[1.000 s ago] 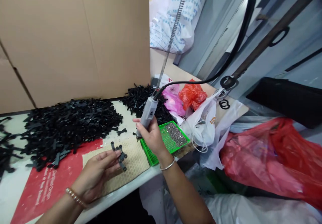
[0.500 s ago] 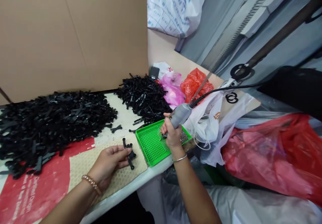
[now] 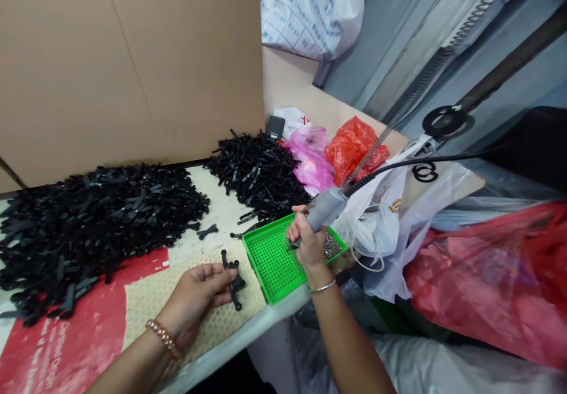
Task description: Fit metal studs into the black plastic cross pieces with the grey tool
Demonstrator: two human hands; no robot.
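Leaning behind the table (image 3: pixel 248 335), a cardboard sheet (image 3: pixel 133 63) backs two heaps of black parts (image 3: pixel 97 217), with plastic bags (image 3: pixel 478 276) crowding the right. On the green tray (image 3: pixel 266 258) at the table's edge, the right hand (image 3: pixel 308 243) is clamped round a grey driver (image 3: pixel 325 208); its long axis slants from upper right down-left, tip lowered toward the screws (image 3: pixel 331 245). The left hand (image 3: pixel 195 299) pinches a black part (image 3: pixel 234 276) over the honeycomb mat (image 3: pixel 150 299).
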